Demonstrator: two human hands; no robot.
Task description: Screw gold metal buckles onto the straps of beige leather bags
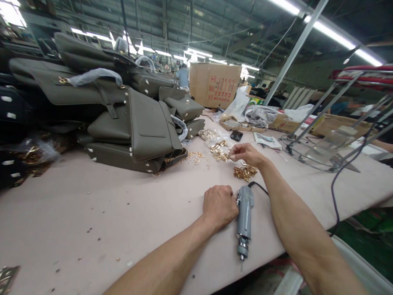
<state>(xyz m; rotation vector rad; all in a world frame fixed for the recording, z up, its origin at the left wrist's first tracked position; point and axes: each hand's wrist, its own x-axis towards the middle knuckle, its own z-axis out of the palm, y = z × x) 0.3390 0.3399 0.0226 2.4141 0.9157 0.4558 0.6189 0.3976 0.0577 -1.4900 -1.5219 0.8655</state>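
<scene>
My left hand (220, 207) rests on the table with its fingers curled into a fist; whatever is inside is hidden. Right beside it lies a grey electric screwdriver (244, 214), its bit pointing toward the table's near edge. Further forward, my right hand (248, 155) is closed in a pinch at the edge of a pile of gold metal fittings (220, 151); what sits between its fingertips is too small to make out. Below that hand is a second heap of gold fittings (245, 172). Tiny gold screws or studs (195, 158) are scattered to the left.
Dark olive handbags (150, 127) are piled on the left of the table (148, 235). A cardboard box (215, 84) stands behind. A metal-framed stool (324, 117) and a hanging dark cable (335, 194) are at right. Another person's arm (388, 147) shows at the far right.
</scene>
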